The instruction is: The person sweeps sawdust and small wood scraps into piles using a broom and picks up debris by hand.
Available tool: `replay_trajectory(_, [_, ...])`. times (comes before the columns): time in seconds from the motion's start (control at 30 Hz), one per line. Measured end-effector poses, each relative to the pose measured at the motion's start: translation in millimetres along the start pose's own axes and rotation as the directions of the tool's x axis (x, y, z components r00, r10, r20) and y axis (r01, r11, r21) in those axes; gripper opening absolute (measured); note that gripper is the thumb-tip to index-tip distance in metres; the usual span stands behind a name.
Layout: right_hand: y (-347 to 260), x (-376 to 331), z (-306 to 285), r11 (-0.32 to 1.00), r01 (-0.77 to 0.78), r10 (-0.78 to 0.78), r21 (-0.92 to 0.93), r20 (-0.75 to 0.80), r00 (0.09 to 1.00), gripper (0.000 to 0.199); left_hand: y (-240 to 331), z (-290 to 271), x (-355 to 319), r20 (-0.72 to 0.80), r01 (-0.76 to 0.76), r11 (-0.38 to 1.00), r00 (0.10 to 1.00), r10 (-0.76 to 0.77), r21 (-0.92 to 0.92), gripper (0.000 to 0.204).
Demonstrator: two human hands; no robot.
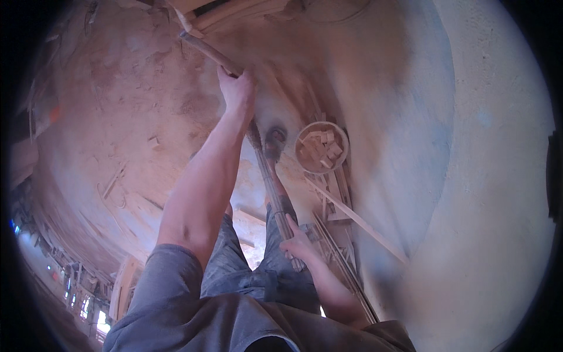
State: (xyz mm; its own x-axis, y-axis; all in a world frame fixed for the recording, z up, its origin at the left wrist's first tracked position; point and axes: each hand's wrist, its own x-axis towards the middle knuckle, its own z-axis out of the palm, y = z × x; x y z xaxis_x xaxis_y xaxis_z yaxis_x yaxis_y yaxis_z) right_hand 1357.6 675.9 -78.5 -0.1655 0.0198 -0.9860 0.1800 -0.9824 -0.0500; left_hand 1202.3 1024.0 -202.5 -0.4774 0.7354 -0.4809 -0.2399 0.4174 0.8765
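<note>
a stick [208, 50] is gripped by the left hand [237, 92], rods [271, 185] by the right hand [300, 245]; the bucket [302, 157] could be tipped by a rightward swing

A round bucket [319, 172] holds wooden block offcuts [328, 151] beside the pale wall [422, 176]; a long wooden slat [359, 220] slants from near the bucket toward the wall.

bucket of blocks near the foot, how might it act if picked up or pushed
The bucket probably feels weighty, since blocks pile inside it. Those blocks look loose, so they may shift or spill if it tips.
</note>
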Motion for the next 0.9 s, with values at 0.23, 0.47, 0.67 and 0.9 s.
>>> replay_trajectory(0.23, [-25, -4, 0, 0.992, -0.028, 0.030, -0.123, 0.012, 0.999, 0.105, -43, 37, -23, -0.035, 0.057, 0.995, 0.998, -0.060, -0.079, 0.036])
replay_trajectory(0.47, [-7, 9, 2, 0.999, 0.024, -0.024, -0.025, 0.006, 1.000, 0.105, -19, 35, 18, 0.079, 0.375, 0.853, 0.925, -0.372, -0.362, 0.029])
replay_trajectory(0.67, [-23, 3, 12, 0.997, -0.062, 0.062, -0.055, -0.002, 0.998, 0.105, 12, 66, 43, -0.080, 0.060, 0.806, 0.988, -0.132, -0.589, 0.030])
replay_trajectory(0.9, [-35, -1, 31, 0.996, -0.044, 0.042, -0.082, -0.021, 0.999, 0.104, 19, -2, 74, 0.147, 0.328, 0.898, 0.943, -0.297, -0.292, 0.053])
